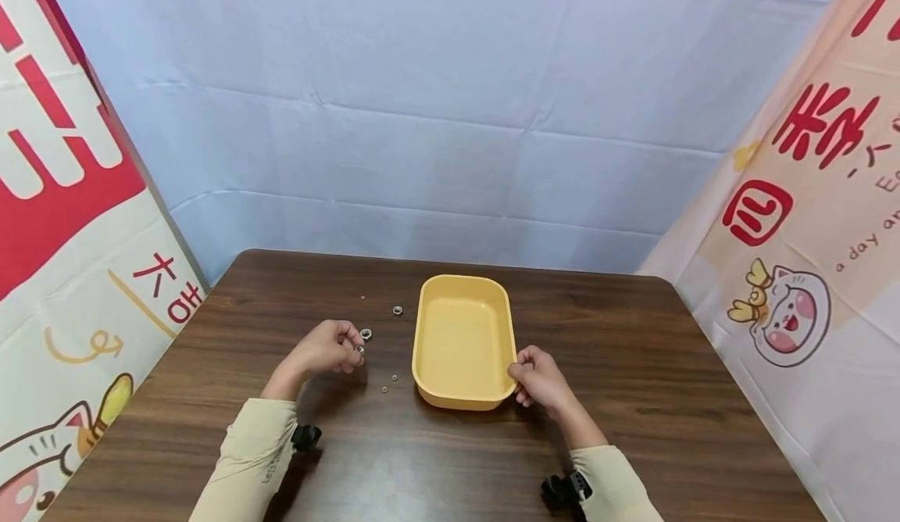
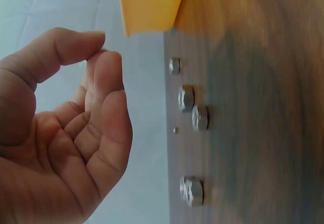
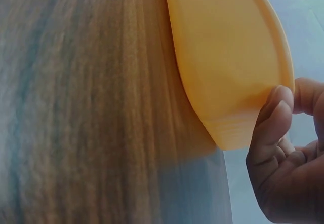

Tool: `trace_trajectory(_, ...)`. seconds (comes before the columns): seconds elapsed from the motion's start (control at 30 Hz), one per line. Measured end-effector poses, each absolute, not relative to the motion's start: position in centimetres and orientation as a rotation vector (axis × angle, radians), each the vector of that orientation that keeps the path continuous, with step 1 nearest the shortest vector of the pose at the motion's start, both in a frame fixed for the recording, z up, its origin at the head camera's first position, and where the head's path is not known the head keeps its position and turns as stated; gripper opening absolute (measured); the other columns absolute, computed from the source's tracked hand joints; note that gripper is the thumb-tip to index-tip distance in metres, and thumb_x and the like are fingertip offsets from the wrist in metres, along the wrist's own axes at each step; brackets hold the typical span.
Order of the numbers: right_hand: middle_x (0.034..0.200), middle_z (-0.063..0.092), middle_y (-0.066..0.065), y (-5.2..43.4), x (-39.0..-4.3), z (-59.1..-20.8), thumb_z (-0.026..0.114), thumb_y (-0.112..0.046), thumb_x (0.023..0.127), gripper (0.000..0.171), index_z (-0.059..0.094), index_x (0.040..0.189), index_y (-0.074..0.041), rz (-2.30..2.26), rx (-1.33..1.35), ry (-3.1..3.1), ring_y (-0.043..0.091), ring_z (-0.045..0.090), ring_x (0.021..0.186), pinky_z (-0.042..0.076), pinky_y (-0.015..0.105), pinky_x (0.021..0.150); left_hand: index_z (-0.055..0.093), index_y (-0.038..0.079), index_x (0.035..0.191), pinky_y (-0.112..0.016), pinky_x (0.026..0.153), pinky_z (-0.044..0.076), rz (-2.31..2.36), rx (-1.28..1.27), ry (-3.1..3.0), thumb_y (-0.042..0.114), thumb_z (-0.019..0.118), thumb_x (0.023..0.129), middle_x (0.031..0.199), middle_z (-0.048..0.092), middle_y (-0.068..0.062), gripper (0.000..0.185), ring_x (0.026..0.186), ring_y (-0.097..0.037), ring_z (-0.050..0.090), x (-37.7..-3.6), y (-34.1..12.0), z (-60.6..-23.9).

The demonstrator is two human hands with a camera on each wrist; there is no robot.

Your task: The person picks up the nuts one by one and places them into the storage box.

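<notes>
Yellow rectangular plastic tray (image 1: pixel 462 303) sits mid-table; your right hand (image 1: pixel 538 380) pinches its rim at five o'clock, so hold it steady. At nine o'clock lie small silver metal nuts (image 1: pixel 366 334); your left hand (image 1: pixel 325 348) has fingertips pinched together there, whether around one I cannot tell.

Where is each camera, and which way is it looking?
Head: worn on the person's head, looking forward and down at the wooden table; shows both sleeves, the left hand among small metal nuts and the right hand at the yellow tray.
Left wrist: beside the left hand, facing its curled fingers and the nuts.
Right wrist: beside the right hand, whose fingers hold the tray's corner.
All three views share the tray and table.
</notes>
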State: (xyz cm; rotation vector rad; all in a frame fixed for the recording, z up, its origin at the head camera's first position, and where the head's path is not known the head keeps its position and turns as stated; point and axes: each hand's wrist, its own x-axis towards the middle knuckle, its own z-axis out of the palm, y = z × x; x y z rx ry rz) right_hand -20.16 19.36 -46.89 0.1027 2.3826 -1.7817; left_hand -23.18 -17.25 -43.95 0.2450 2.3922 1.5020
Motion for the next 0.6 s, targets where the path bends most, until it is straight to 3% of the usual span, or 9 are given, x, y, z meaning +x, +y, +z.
trace_trajectory(0.3,0.054,0.048,0.009,19.6,-20.1,-47.1,0.051,0.001,0.079,0.012,0.043,0.088,0.0,-1.787,0.093,2.363,0.014,0.045,0.037,0.038,0.024,0.035,0.059,-0.002,0.089,-0.041,0.058,0.052,1.531,0.15,2.403,0.0,0.068,0.073,0.067,0.063,-0.009,0.018,0.056,-0.02,0.062,-23.3,-15.5,-44.0)
trace_trajectory(0.6,0.055,0.047,0.008,19.4,-20.3,-47.0,0.05,0.0,0.078,0.012,0.043,0.087,-0.001,-1.787,0.102,2.365,0.014,0.043,0.038,0.037,0.024,0.035,0.057,0.002,0.085,-0.032,0.052,0.05,1.452,0.088,2.44,0.0,0.066,0.071,0.063,0.06,-0.008,0.017,0.055,-0.018,0.061,-23.4,-13.9,-43.1)
